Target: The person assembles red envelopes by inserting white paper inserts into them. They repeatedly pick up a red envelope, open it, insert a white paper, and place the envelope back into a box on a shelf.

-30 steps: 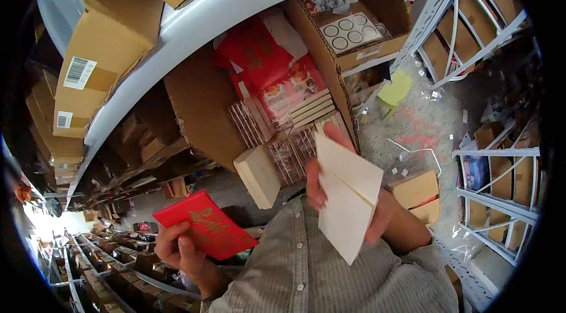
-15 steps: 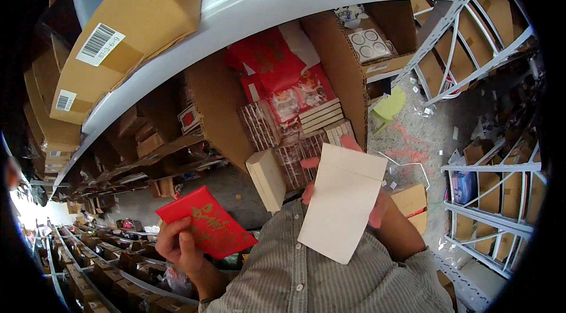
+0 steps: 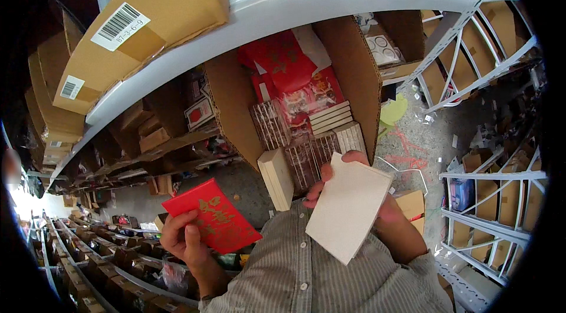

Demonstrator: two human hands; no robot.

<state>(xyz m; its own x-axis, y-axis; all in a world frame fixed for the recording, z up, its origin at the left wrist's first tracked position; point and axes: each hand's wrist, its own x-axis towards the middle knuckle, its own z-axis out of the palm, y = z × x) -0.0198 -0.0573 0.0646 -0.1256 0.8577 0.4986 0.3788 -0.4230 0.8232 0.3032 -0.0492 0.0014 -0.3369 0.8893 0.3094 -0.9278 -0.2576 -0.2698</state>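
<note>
My left hand (image 3: pixel 187 242) pinches a red envelope (image 3: pixel 215 215) with gold characters and patterns by its left edge, thumb on top. To the right, my right hand (image 3: pixel 386 210) grips a flat cream-white envelope (image 3: pixel 348 210), its face plain. Fingers curl over its upper edge and show along its left side; the palm is partly hidden behind it. Beyond both hands stands an open cardboard box (image 3: pixel 236 106). It holds red packets (image 3: pixel 289 65), plastic-wrapped stacks (image 3: pixel 271 124), and cream-coloured stacks (image 3: pixel 330 117). A cream block (image 3: pixel 276 180) stands at its near left corner.
A grey shelf beam (image 3: pixel 283 3) arches above the box, bearing labelled cartons (image 3: pixel 177 3). More shelved cartons (image 3: pixel 141 127) line the left. Metal racks (image 3: pixel 489 230) stand at right. A yellow-green piece (image 3: pixel 394 109) and a bent white rod (image 3: pixel 413 170) lie on the floor.
The cream-white envelope looks shorter: its creased top section no longer extends upward, and my right fingers now bend over that edge. My left hand still holds the red envelope. The view has shifted slightly.
</note>
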